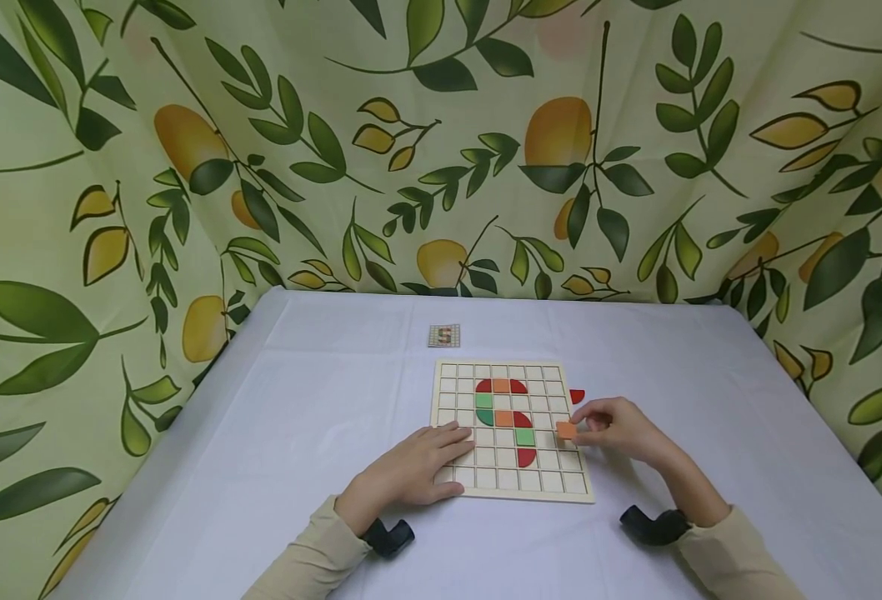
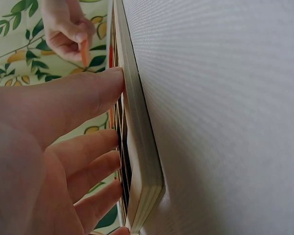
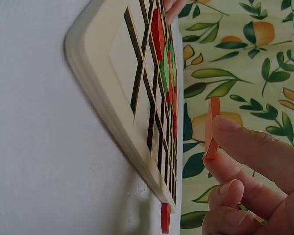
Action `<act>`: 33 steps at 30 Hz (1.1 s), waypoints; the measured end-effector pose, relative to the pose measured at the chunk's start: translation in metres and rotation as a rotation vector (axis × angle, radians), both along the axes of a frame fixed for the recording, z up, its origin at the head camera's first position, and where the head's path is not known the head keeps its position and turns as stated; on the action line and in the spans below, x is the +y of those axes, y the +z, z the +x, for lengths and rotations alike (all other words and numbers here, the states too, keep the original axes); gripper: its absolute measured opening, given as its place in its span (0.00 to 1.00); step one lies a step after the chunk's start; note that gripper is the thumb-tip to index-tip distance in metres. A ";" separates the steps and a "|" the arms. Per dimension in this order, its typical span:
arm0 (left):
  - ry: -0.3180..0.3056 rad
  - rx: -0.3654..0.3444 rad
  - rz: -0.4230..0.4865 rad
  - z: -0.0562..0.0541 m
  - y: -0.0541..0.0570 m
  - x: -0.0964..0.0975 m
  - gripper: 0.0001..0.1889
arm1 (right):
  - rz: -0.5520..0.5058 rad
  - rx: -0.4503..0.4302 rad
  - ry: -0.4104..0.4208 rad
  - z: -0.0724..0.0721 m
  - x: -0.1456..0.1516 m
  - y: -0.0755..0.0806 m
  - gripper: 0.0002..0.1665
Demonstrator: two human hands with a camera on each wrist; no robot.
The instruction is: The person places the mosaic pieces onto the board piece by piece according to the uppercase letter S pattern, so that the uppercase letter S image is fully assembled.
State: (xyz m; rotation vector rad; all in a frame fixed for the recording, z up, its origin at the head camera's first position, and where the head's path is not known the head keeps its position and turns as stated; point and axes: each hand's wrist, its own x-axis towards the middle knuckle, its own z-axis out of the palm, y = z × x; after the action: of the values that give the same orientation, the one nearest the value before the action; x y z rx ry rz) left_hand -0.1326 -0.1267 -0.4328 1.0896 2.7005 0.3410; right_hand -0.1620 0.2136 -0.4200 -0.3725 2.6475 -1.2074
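Observation:
A wooden grid board (image 1: 448,482) lies on the white table with red, orange and green tiles set in an S-like curve. Between thumb and finger, my right hand (image 1: 624,429) pinches an orange square tile (image 1: 566,431) above the board's right edge. In the right wrist view that orange tile (image 3: 212,128) is held on edge, apart from the board. My left hand (image 1: 418,465) rests with extended fingers on the board's lower left. The left wrist view shows the thumb (image 2: 100,90) touching the board's rim. A loose red rounded tile (image 1: 577,397) lies beside the board's right side.
Behind the board lies a small pattern card (image 1: 444,336) showing a similar coloured curve on a grid. A leaf-and-fruit printed curtain (image 1: 441,167) hangs around the table (image 1: 336,375). Black wrist mounts (image 1: 654,527) stick out below both wrists.

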 end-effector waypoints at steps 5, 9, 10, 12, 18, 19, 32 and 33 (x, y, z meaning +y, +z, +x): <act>0.001 -0.002 0.001 0.000 0.000 0.000 0.32 | -0.018 0.003 0.016 0.002 -0.006 0.001 0.15; 0.006 -0.011 0.001 0.000 0.000 0.000 0.32 | -0.025 0.003 0.025 0.004 -0.012 0.001 0.15; 0.007 -0.013 0.000 0.000 0.000 0.000 0.32 | -0.027 0.001 0.028 0.004 -0.013 0.001 0.15; 0.008 -0.015 -0.005 0.000 0.000 0.001 0.33 | -0.033 -0.001 0.042 0.004 -0.016 0.000 0.15; 0.006 -0.019 -0.011 0.000 0.000 0.001 0.33 | -0.035 0.010 0.063 0.004 -0.023 -0.003 0.14; 0.005 -0.020 -0.009 0.000 0.000 0.001 0.33 | -0.035 0.011 0.061 0.005 -0.024 -0.003 0.14; 0.011 -0.014 -0.006 0.001 0.000 0.001 0.32 | -0.071 -0.032 0.028 0.009 -0.039 -0.004 0.14; 0.012 -0.015 -0.005 0.001 0.000 0.001 0.32 | -0.073 -0.035 0.027 0.009 -0.040 -0.004 0.14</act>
State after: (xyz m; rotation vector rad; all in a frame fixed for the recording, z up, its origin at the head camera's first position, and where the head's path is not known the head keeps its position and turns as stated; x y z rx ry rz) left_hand -0.1319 -0.1255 -0.4324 1.0655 2.6947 0.3432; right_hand -0.1532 0.1735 -0.4237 -0.3944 2.5664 -1.2935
